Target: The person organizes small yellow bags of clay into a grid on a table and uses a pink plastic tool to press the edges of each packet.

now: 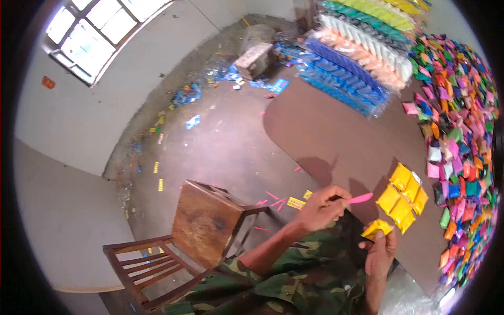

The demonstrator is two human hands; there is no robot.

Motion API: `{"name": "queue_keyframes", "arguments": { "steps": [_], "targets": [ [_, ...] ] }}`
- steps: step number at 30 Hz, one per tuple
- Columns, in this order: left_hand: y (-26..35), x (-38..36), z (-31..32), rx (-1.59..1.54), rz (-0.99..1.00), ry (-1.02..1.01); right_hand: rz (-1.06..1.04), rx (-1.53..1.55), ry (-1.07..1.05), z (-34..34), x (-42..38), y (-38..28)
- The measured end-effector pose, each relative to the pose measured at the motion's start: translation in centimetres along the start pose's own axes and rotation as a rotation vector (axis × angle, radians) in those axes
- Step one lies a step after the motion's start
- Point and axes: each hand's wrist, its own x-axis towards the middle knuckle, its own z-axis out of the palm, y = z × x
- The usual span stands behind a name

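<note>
My left hand (323, 209) is closed on a thin pink plastic tool (361, 198), whose flat end points right over the table edge. My right hand (380, 251), lower and further right, pinches a small yellow packet (377, 229) between thumb and fingers. The two hands are apart. Just beyond the right hand, several yellow packets (401, 198) lie close together in a block on the brown table (336, 136).
Many small multicoloured packets (462, 157) are heaped along the table's right side. Rows of wrapped packets (357, 58) lie at its far end. A wooden chair (205, 223) stands at left. On the floor are a pale block (254, 60) and scattered scraps.
</note>
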Motion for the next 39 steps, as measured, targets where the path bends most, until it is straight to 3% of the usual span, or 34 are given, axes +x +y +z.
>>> {"name": "queue_keyframes", "arguments": {
  "steps": [3, 7, 12, 16, 22, 29, 39],
  "targets": [
    [-1.2, -0.1, -1.3, -0.106, 0.007, -0.044, 0.005, 0.003, -0.024, 0.6, 0.0, 0.4],
    [-0.9, -0.9, -4.8, -0.142, 0.074, 0.072, 0.078, -0.015, -0.086, 1.6, 0.0, 1.0],
    [0.6, -3.4, -8.2, 0.0, 0.015, 0.204, 0.094, -0.052, -0.142, 3.3, 0.4, 3.2],
    [2.2, -5.2, -6.5, 0.159, -0.043, 0.223, 0.015, -0.112, -0.176, 4.7, 0.8, 3.3],
    [0.9, -5.9, -4.5, 0.385, 0.249, 0.165, -0.19, -0.257, -0.133, 5.2, 0.9, 2.3],
    [1.4, -5.3, -4.0, 0.315, 0.329, 0.228, -0.126, -0.227, -0.104, 5.1, 0.7, 1.8],
    [-0.9, -4.7, -2.9, 0.03, 0.151, 0.315, 0.121, 0.114, -0.216, 7.0, 1.9, 2.0]
  ]
}}
